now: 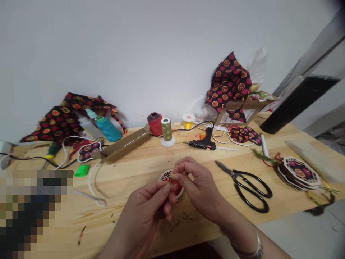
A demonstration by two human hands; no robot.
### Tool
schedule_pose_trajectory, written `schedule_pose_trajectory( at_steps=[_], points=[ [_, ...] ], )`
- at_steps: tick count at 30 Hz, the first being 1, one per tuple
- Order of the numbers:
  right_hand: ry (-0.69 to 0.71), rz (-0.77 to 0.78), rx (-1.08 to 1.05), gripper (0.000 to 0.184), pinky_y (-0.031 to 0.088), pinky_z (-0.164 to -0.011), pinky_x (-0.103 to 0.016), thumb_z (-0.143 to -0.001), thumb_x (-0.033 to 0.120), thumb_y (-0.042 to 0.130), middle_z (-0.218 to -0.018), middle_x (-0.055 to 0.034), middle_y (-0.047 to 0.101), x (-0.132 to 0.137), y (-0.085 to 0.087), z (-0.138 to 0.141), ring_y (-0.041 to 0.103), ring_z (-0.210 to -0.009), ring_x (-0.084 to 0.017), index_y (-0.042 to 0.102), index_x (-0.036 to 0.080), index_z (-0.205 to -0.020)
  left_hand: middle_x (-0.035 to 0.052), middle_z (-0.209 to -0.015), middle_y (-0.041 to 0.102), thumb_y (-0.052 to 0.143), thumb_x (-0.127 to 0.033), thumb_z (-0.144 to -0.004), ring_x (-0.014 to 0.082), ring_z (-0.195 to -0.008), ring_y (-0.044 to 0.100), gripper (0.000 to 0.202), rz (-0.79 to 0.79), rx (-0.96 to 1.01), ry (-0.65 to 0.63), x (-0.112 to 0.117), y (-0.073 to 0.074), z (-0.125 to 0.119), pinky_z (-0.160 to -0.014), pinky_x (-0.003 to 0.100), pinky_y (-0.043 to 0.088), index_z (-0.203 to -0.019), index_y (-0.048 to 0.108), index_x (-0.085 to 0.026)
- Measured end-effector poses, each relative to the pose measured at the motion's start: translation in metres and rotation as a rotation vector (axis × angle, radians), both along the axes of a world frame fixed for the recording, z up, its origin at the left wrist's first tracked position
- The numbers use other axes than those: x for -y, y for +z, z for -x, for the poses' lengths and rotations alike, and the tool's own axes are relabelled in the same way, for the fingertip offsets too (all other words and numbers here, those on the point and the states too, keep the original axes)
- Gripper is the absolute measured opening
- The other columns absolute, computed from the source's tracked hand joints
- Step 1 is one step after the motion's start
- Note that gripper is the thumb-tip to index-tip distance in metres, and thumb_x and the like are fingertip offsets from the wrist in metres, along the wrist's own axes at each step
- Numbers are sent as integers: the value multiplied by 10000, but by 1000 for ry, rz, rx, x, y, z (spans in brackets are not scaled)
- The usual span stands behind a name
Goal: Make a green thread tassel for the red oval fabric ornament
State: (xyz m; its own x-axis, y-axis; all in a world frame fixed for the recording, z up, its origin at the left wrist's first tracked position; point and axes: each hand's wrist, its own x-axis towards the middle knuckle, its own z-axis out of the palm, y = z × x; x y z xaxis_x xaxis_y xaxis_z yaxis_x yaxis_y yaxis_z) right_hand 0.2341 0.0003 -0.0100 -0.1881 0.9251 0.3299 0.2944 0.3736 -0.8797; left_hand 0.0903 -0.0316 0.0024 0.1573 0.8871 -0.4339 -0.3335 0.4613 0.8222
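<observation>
Head view: a round disc [165,175], pale fretwork [163,176] around a patterned red centre [175,186], shows behind my left hand [151,199] and right hand [198,187], close together, their grip unclear.

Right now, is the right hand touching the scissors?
Apart: the head view shows wooden tabletop between the right hand and the scissors.

A plain, pale grey wall [151,54] fills the upper frame under soft, diffuse light; a light wooden table [129,171] with visible grain runs up to it, its top spreading across the middle and lower frame; at the far right a slanting grey surface [322,54] of unclear make recedes, darkest toward the upper right corner; a pale, floor-like surface [299,235] shows at lower right, beyond the table's edge; the lower left corner is pixelated.
</observation>
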Motion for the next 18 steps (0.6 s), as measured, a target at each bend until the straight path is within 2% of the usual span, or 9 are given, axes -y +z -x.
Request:
schedule_pose_trajectory(
  at_steps=[2,4,6,8,10,12,14,18],
  points=[
    [-85,-92,212,114,463,-800,-314,-834,98,538,-918,-50,614,1,2,-12,565,-894,-175,617,168,-876,4,-577,626,733,-244,-690,71,-452,468,99,0,-19,35,-1,1,2,-424,175,387,-689,727,-146],
    [-239,-160,558,166,452,-832,-400,-824,88,531,-1000,-93,618,5,2,-33,550,-953,-238,633,155,-938,15,-596,650,734,-242,-690,80,-478,495,101,-12,-57,75,-2,2,4,-445,178,402,-668,726,-143],
    [-370,-131,936,197,462,-772,-458,-783,63,555,-1021,-116,621,12,-3,-61,554,-930,-298,657,155,-924,35,-646,683,726,-258,-706,105,-555,546,116,-36,-99,111,-4,3,7,-513,192,441,-695,741,-144],
    [-418,-48,1169,319,485,-706,-450,-756,47,572,-1063,-119,615,21,-13,-89,564,-923,-319,638,165,-1046,55,-788,718,727,-277,-711,147,-715,599,134,-66,-128,155,-4,3,10,-636,222,476,-762,757,-157],
    [-468,5,1275,307,499,-667,-430,-763,98,601,-1043,-129,618,31,-24,-111,572,-895,-320,631,141,-1065,51,-1019,702,741,-281,-699,180,-932,587,145,-95,-152,217,-5,3,13,-765,233,463,-804,762,-183],
    [-477,22,1284,278,508,-692,-410,-793,153,602,-1000,-121,625,38,-33,-123,582,-856,-289,624,127,-1069,17,-1214,622,753,-267,-688,186,-1108,506,133,-124,-166,272,-7,1,15,-853,213,417,-806,763,-207],
    [-467,18,1273,247,508,-729,-397,-812,170,590,-966,-108,631,40,-38,-128,586,-836,-266,626,126,-1052,-6,-1294,563,751,-255,-692,182,-1195,435,138,-154,-162,292,-8,0,17,-907,206,375,-826,761,-223],
    [-492,7,1286,212,505,-730,-387,-828,116,534,-912,-122,636,31,-39,-133,593,-825,-270,626,95,-1019,1,-1309,540,750,-254,-691,197,-1232,391,179,-205,-137,307,-11,0,18,-963,246,335,-868,758,-230]
  ],
)
